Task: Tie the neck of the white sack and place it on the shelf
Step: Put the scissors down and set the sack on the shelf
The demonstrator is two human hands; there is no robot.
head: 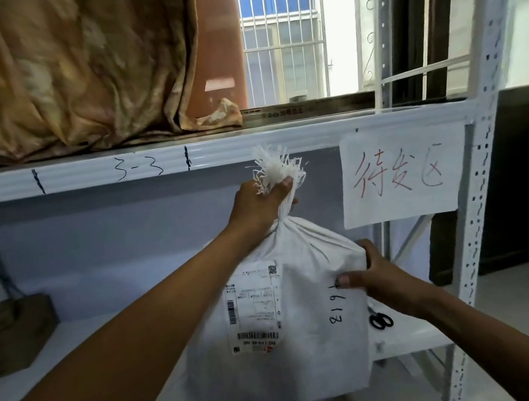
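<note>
The white sack [297, 327] hangs in front of the lower shelf [80, 337], carrying a shipping label and handwritten digits. Its neck is gathered into a bunch, with frayed white strands [277, 167] sticking out above. My left hand [262, 206] is shut around that gathered neck and holds the sack up. My right hand [377, 274] grips the sack's upper right side, thumb across the cloth. The sack's bottom edge sits level with the shelf's front; whether it rests on the shelf I cannot tell.
A white metal shelving unit has an upper beam [146, 163] marked 3-3. Golden-brown fabric [63, 76] fills the shelf above. A paper sign [404, 174] with red characters hangs at right. Black scissors [381, 320] lie on the lower shelf behind the sack. A brown bundle [7, 338] sits at left.
</note>
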